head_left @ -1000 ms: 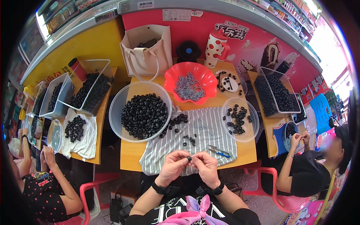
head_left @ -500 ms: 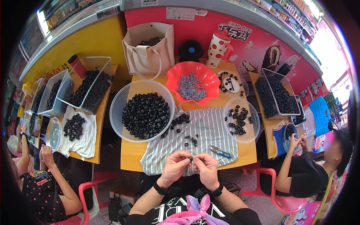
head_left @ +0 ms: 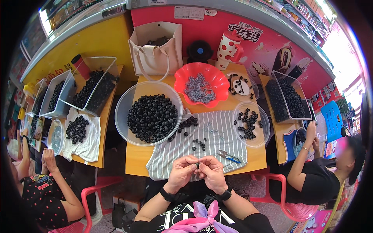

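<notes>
Close together at the front edge of the table, my left hand [head_left: 182, 171] and my right hand [head_left: 212, 171] pinch one small round black part [head_left: 197, 165] between thumbs and fingertips. Most of that part is hidden by the fingers. A grey-and-white striped cloth [head_left: 165, 160] lies under and beyond my hands. On it sit a few loose black parts [head_left: 199, 144] and small clear pieces [head_left: 213, 131]. Blue-handled snips [head_left: 229, 156] rest to the right of my right hand.
A large clear bowl [head_left: 117, 123] of black parts stands left, a red wavy-rimmed bowl [head_left: 180, 77] of clear pieces behind, and a clear round tub [head_left: 266, 128] right. A cloth bag [head_left: 140, 58] and dotted tumbler [head_left: 225, 50] stand at the back. People sit at both sides.
My fingertips have drawn closer together around the black part, covering more of it. The person on the right has raised a hand.
</notes>
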Demonstrator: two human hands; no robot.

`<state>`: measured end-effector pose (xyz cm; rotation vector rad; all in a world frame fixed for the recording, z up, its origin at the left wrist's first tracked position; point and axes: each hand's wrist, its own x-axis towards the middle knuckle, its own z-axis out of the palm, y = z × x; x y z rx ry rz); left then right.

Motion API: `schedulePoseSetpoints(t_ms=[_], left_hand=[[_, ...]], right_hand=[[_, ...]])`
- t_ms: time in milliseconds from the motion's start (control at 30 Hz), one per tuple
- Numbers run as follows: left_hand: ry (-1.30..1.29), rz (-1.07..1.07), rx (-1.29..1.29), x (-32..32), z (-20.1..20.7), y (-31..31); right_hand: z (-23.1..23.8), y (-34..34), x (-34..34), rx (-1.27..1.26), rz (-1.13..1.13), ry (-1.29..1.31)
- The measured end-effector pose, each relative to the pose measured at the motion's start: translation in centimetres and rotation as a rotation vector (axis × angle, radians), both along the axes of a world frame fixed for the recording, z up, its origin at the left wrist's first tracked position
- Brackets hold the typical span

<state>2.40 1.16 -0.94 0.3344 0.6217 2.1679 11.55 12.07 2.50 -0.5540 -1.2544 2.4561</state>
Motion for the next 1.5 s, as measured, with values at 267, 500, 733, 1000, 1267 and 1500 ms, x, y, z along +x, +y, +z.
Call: schedulePoseSetpoints(t_ms=[267,500,733,1000,1267,1500], left_hand=[[0.011,-0.017,-0.023,-0.1,0.5,-0.1],[0.076,-0.005,-0.043,0.0,-0.1,-0.2],[-0.043,-0.048,-0.043,0.0,0.4,-0.4],[0.000,-0.182,-0.062,-0.4,0.8,-0.6],[0.030,-0.175,-0.064,-0.3,1.1,0.2],[-0.025,-0.190,-0.046,-0.8,0.2,-0.4]], right_hand=[[-0.2,-0.1,0.0,-0.001,0.034,-0.009],[-0.9,0.0,-0.2,0.114,0.076,-0.005],[1.9,0.7,0.3,0.291,0.165,-0.082],[3.2,1.5,1.3,1.269,0.080,0.029],[6.8,7.2,0.9,1.537,-0.213,-0.101],[8.3,12.1,-1.7,1.690,-0.260,-0.302]])
